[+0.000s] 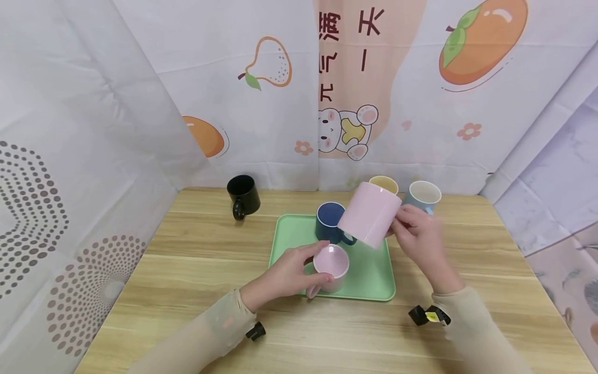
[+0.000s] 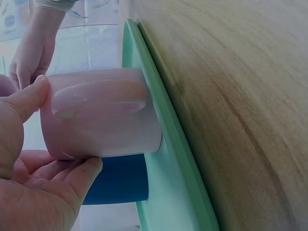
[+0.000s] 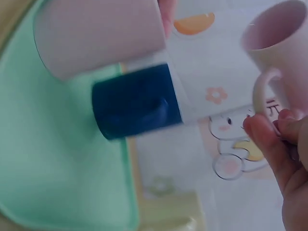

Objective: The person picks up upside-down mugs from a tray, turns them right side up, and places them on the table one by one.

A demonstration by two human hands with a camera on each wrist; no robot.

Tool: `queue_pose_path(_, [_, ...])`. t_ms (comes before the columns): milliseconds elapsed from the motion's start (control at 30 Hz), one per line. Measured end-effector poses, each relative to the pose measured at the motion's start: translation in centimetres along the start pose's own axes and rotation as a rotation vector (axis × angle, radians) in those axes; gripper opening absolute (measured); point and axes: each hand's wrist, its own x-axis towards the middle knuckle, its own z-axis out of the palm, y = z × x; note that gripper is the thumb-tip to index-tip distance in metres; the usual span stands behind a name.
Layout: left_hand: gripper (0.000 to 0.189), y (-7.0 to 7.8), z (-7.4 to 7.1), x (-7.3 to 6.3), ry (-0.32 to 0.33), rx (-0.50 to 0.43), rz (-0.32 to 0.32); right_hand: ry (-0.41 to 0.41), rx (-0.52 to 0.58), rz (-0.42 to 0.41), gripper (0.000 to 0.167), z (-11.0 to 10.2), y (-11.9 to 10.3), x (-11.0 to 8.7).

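On the green tray (image 1: 374, 278) a pink mug (image 1: 331, 261) stands upright, its handle pointing toward the person. My left hand (image 1: 290, 271) grips that mug near the rim, thumb on one side and fingers on the other, as the left wrist view also shows on the mug wall (image 2: 96, 118). Up and to the right, my right hand (image 1: 422, 236) holds a second pink mug (image 1: 371, 214) by its handle (image 3: 263, 94). This one is in the air, tilted with its mouth down toward the left. A dark blue mug (image 1: 324, 232) stands on the tray behind the first mug.
A black mug (image 1: 249, 201) stands at the table's back left. Behind the tray, at the back right, are a yellow mug (image 1: 384, 183) and a light blue mug (image 1: 415, 201). A printed curtain (image 1: 275, 124) hangs along the wooden table's (image 1: 196, 270) back edge.
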Motion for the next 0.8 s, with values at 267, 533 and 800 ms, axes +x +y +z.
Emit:
queue_pose_path(267, [0.081,0.0,-0.1,0.0,0.011,0.016,0.014,-0.049,0.285,0.326,0.019,2.0,-0.9,0.0])
queue_pose_path(533, [0.079,0.0,-0.3,0.3,0.001,0.011,0.021,-0.178,0.611,0.618,0.036,3.1,-1.7,0.0])
queue_pose_path(800, [0.074,1.2,-0.8,0.9,0.008,0.072,-0.015,-0.217,0.729,0.699,0.035,4.0,-2.0,-0.1])
